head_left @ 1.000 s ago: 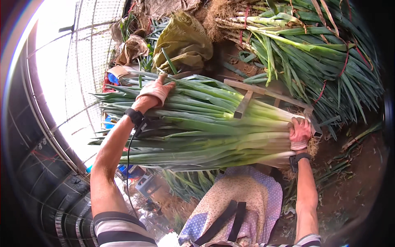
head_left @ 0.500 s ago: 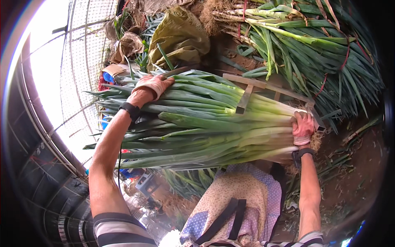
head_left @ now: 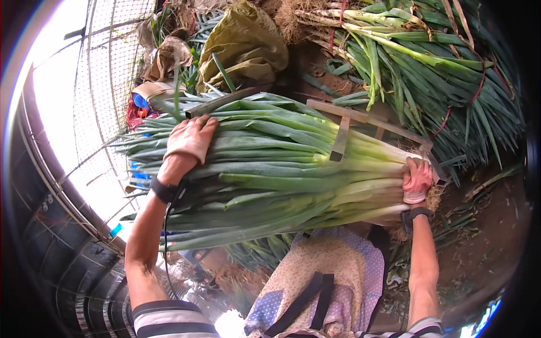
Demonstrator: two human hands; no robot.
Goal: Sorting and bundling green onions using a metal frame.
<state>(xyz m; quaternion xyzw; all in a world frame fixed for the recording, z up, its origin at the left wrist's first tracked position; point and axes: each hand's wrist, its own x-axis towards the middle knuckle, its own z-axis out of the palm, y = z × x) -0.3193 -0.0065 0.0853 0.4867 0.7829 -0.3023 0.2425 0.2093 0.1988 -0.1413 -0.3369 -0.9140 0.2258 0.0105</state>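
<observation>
A large, thick bundle of green onions [head_left: 270, 163] lies sideways before me, leaves fanned to the left and white root ends gathered at the right. My left hand [head_left: 189, 141], in a worn pale glove, rests palm down on the upper leaves. Its fingers lie flat beside a dark metal bar [head_left: 225, 100]. On the right, my right hand [head_left: 417, 179], in a stained pinkish glove, curls its fingers over the white stalks just above the roots. A metal frame [head_left: 369, 119] runs along the bundle's far side, with one short arm over the stalks.
Tied bundles of green onions [head_left: 417, 62] lie on the soil at the far right. An olive sack [head_left: 245, 48] sits at the back. Mesh netting [head_left: 110, 73] and dark sheeting [head_left: 62, 253] line the left. Loose leaves litter the ground [head_left: 479, 236] at right.
My left hand has slid a little left and nearer along the leaves, uncovering the metal bar. The near leaves have shifted downward. My right hand stays at the root ends.
</observation>
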